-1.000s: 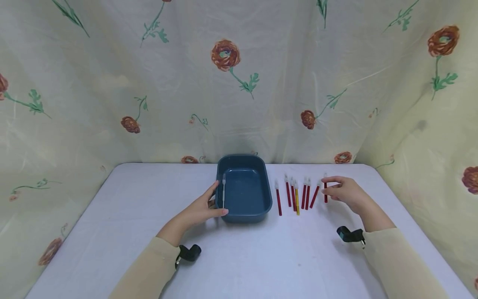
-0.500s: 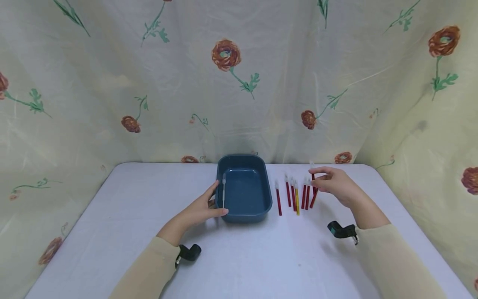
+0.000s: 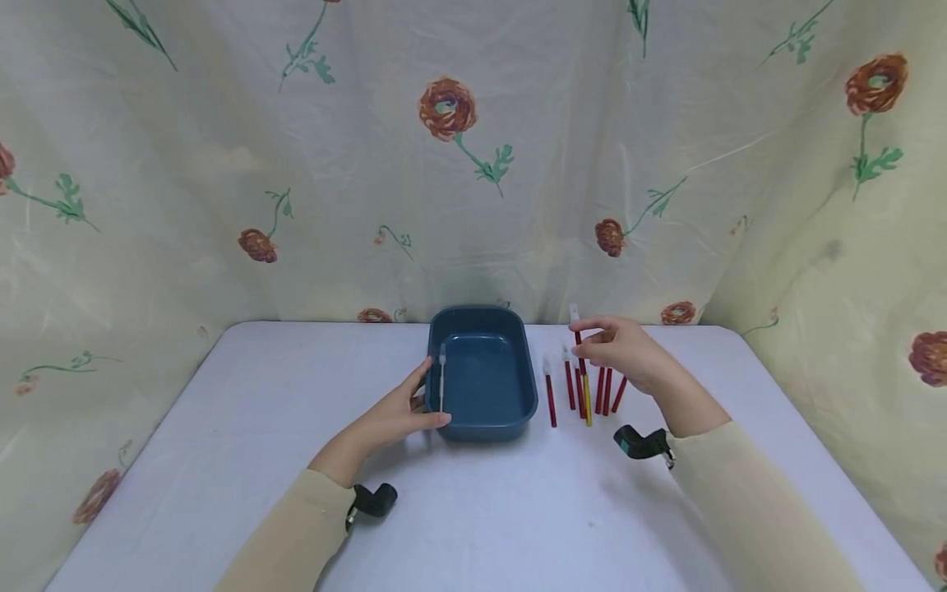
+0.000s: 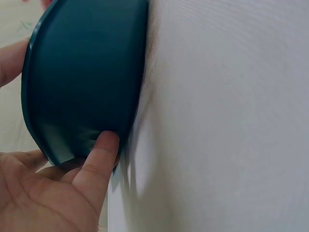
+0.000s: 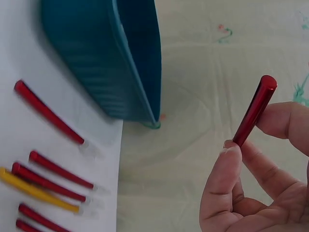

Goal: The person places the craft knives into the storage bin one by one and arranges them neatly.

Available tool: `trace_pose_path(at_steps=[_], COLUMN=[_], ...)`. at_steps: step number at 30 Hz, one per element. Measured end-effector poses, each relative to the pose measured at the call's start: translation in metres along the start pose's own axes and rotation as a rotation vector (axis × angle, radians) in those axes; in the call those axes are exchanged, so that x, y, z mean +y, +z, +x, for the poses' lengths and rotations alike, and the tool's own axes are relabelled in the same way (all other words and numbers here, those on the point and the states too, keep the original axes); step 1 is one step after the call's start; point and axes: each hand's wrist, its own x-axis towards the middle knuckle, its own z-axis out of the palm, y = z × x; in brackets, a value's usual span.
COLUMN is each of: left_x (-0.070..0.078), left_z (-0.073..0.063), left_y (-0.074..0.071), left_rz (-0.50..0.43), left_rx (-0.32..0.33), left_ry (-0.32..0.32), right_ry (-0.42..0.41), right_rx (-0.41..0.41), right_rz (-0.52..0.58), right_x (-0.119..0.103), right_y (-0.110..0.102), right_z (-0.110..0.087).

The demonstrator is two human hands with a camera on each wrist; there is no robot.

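Observation:
A dark blue plastic bin (image 3: 488, 382) stands at the back middle of the table. My left hand (image 3: 395, 415) grips its near left corner, thumb at the front rim and fingers along the left side. Inside, a silver craft knife (image 3: 442, 382) leans along the left wall. My right hand (image 3: 632, 353) pinches a red craft knife (image 5: 255, 110) between thumb and fingertips, raised above the others with its clear-capped end up. Below it on the table lie several red craft knives (image 5: 48, 111) with clear caps and one yellow craft knife (image 3: 588, 400).
The white-covered table (image 3: 488, 510) ends against a flowered curtain (image 3: 540, 164) at the back, which also hangs along both sides. The knives lie in a loose row right of the bin.
My right hand has moved left with the red craft knife, from the row's right end to above the yellow one, and has lifted it. My left hand stays on the bin.

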Motion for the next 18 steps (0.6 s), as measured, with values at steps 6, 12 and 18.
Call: trace_pose_path(at_steps=[6,12,18], left_x=[-0.001,-0.002,-0.002], left_z=[0.001,0.002,0.001], left_y=[0.0,-0.001,0.0], left_rz=[0.002,0.0,0.007], left_rx=[-0.001,-0.008,0.003], left_ry=[-0.001,0.002,-0.004], right_ry=[0.003,0.011,-0.018], right_rx=[-0.023,-0.052,-0.093], right_rz=[0.039,0.069,0.102], right_x=[-0.016,-0.025,-0.031], right_y=[0.018,0.034,0.054], right_z=[0.011,0.022,0.032])
